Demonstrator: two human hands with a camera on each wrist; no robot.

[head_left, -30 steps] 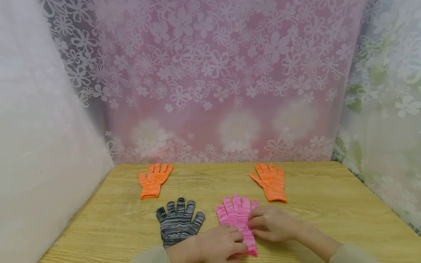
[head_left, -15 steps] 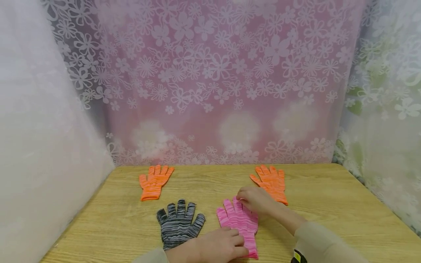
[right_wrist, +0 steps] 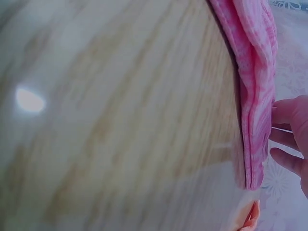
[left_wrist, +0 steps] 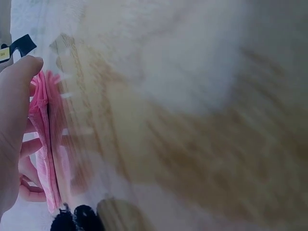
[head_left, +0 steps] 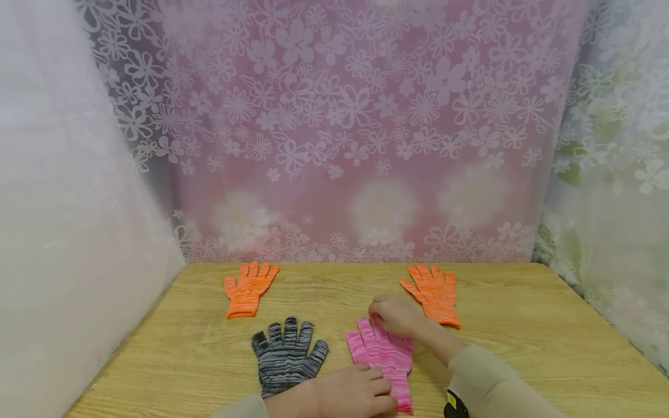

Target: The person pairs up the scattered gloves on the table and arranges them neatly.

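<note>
A pink striped knit glove (head_left: 384,354) lies flat on the table, its fingers pointing away. My left hand (head_left: 350,392) rests on its cuff end; in the left wrist view that hand's thumb and bent fingers touch the pink glove (left_wrist: 44,134). Over the pink glove's fingertips is my right hand (head_left: 397,314), which hides some of them. The right wrist view has the right hand's fingers (right_wrist: 286,110) touching the upper face of the pink glove (right_wrist: 257,91), spread apart rather than gripping. Beside it to the left lies a black-and-grey striped glove (head_left: 287,360), its cuff partly behind my left forearm.
Two orange knit gloves lie farther back, one orange glove (head_left: 250,290) at left and another orange glove (head_left: 435,296) at right, close beyond my right wrist. The wood-grain table (head_left: 172,348) ends at a pink floral curtain (head_left: 334,145). A black band (head_left: 456,404) circles my right sleeve.
My right hand has moved from the pink glove's right side up to its fingertips, then slightly left. The left hand stays on the cuff end. The head view has shifted slightly.
</note>
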